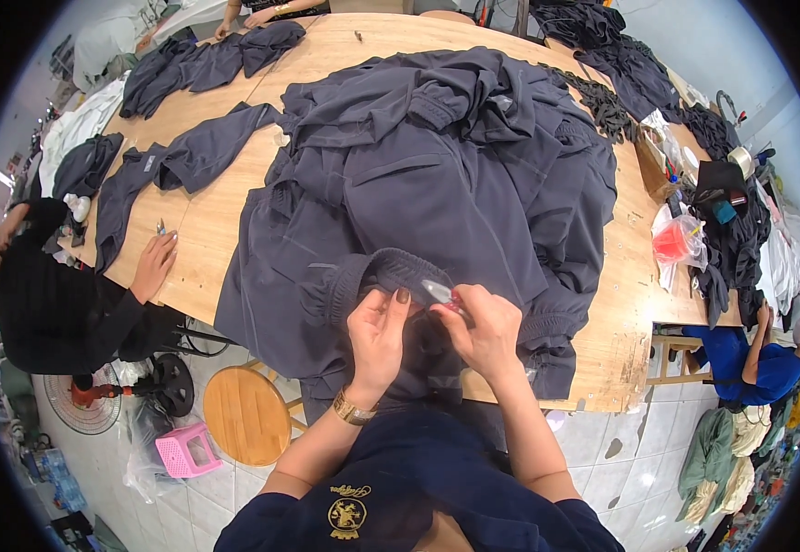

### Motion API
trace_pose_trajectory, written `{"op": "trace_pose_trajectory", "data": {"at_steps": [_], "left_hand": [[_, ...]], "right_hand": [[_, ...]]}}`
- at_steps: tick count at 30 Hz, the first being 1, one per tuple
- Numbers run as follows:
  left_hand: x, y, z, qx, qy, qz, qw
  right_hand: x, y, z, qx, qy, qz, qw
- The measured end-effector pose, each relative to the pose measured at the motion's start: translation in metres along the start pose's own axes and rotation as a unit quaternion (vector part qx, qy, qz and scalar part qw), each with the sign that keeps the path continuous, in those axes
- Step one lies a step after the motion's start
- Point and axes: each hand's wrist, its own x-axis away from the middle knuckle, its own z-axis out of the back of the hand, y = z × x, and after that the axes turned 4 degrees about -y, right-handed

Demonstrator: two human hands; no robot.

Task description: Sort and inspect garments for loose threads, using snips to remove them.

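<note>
Both my hands are over a heap of dark grey trousers [437,202] with elastic-gathered waistbands. My left hand [377,336] pinches the edge of one gathered waistband [391,271] between thumb and fingers. Close to its right, my right hand [483,327] is closed around thread snips [437,292]; a pale pointed tip and a bit of pink show past the fingers. The snips' tip lies over the waistband opening. Whether the blades touch cloth or thread I cannot tell.
The heap covers the middle of a wooden table [616,359]. More dark garments [198,152] lie at the left. A cup with red drink [671,244] stands at the right. A co-worker's hand [154,267] rests on the left edge. A round stool [246,416] and fan [83,396] stand below.
</note>
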Motion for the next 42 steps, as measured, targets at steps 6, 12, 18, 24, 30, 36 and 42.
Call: {"op": "trace_pose_trajectory", "data": {"at_steps": [6,12,18,24,30,36,42], "left_hand": [[-0.001,0.007,-0.002,0.036,0.006,0.003,0.999],[-0.001,0.002,0.002,0.01,0.0,-0.006,1.0],[-0.001,0.001,0.005,-0.007,-0.01,-0.005,1.0],[-0.001,-0.001,0.007,-0.032,-0.013,0.004,0.999],[-0.002,0.002,0.007,-0.01,-0.024,0.004,1.0],[-0.006,0.026,-0.006,0.211,-0.016,0.105,0.972],[-0.002,0.025,-0.008,0.265,-0.029,0.109,0.958]], "right_hand": [[0.005,0.005,0.001,-0.116,0.006,-0.081,0.99],[0.003,0.004,0.007,0.004,-0.071,-0.005,0.997],[-0.001,0.007,0.008,0.036,-0.075,0.026,0.996],[-0.006,0.006,0.012,0.04,-0.098,0.034,0.994],[-0.007,0.012,0.014,0.043,-0.084,0.066,0.993],[-0.002,0.01,0.005,-0.064,0.003,-0.08,0.995],[-0.007,-0.007,-0.018,-0.347,0.05,-0.196,0.916]]}}
